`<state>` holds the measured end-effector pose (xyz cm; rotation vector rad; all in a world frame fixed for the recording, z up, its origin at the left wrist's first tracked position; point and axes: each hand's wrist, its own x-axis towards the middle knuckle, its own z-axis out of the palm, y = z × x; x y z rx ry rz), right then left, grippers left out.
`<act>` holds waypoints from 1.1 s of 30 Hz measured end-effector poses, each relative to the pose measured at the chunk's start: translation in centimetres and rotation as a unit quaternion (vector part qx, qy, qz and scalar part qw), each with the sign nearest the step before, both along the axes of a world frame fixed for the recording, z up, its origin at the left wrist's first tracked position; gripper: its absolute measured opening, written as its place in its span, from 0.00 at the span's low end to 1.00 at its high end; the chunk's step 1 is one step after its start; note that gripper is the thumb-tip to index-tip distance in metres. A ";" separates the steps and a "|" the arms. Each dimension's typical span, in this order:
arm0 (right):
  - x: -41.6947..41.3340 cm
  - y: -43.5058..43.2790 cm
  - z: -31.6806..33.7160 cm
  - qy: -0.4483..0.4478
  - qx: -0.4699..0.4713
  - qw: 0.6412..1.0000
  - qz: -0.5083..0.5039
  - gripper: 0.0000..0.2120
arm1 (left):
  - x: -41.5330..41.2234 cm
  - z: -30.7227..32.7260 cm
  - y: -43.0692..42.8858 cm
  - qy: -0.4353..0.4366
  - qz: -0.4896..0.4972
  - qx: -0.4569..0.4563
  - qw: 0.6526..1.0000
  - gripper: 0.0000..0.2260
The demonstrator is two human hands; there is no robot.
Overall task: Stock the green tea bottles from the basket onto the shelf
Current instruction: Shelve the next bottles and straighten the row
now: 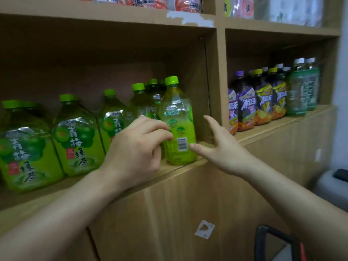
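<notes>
Several green tea bottles with green caps stand in a row on the wooden shelf (184, 167). The rightmost bottle (178, 117) stands upright at the shelf's front edge with its barcode facing me. My left hand (137, 147) has its fingertips against this bottle's left side, fingers curled. My right hand (222, 147) is spread open just right of the bottle, thumb tip near its lower label, holding nothing. More green tea bottles (75, 136) fill the shelf to the left. Only the basket's black and red handle (278, 240) shows, at the bottom right.
A vertical wooden divider (219, 78) closes the compartment on the right. Beyond it stand purple and yellow iced tea bottles (258, 102) and green jars (303, 91). Packaged goods (169, 2) sit on the shelf above. Closed cabinet doors (178, 213) lie below.
</notes>
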<state>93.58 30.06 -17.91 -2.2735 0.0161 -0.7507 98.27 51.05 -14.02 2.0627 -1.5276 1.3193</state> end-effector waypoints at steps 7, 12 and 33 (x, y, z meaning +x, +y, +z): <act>-17.9 -10.0 -5.2 0.125 -0.007 0.991 -0.051 0.10 | -9.1 -7.7 -12.5 0.151 -0.199 0.047 0.967 0.10; -27.7 -16.9 -13.3 0.227 -0.007 0.961 -0.156 0.10 | -14.8 -16.1 -22.2 0.280 -0.234 0.131 0.922 0.10; -30.2 -29.7 -30.7 0.426 0.009 0.892 -0.148 0.30 | -21.8 -40.7 -38.7 0.409 0.158 0.603 0.667 0.29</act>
